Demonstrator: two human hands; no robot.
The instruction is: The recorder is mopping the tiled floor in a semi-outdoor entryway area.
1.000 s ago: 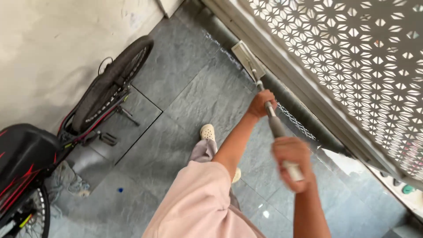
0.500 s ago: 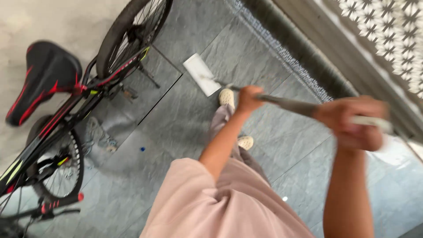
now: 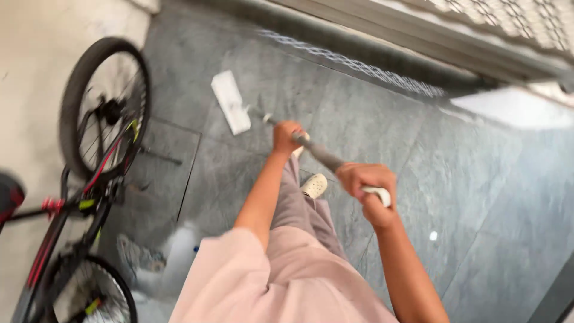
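- Flat mop point(image 3: 281, 128) is what both hands are on. Its white rectangular head point(image 3: 231, 101) lies flat on the grey tiled floor point(image 3: 478, 179), and everything below is placed relative to that head.
- Far left of the mop head: a pale wall point(image 3: 36, 78) with a black bicycle point(image 3: 84, 185) leaning along it. It has red and yellow-green bits on the frame, and its upper wheel point(image 3: 104, 104) is the part closest to the mop head, a short way to its left.
- Below the mop head and left, near the bike's lower wheel: a crumpled grey rag point(image 3: 140, 258) on the floor, blurry, next to a whitish patch that's too smeared to identify.
- Just right of the mop head: the left hand point(image 3: 287, 137), fingers wrapped around the lower part of the pole where it's dark grey.
- Under that hand, a white clog point(image 3: 313, 185) shows on the floor below grey trousers point(image 3: 299, 209). The pink shirt point(image 3: 263, 281) fills the bottom of the frame.
- Further right and lower down the shot: the right hand point(image 3: 366, 186), closed in a fist around the pole's white top grip.
- Above and right of the mop head: a grey gate track point(image 3: 359, 45) runs along the floor edge, with a white perforated screen point(image 3: 526, 18) beyond it at the top right.
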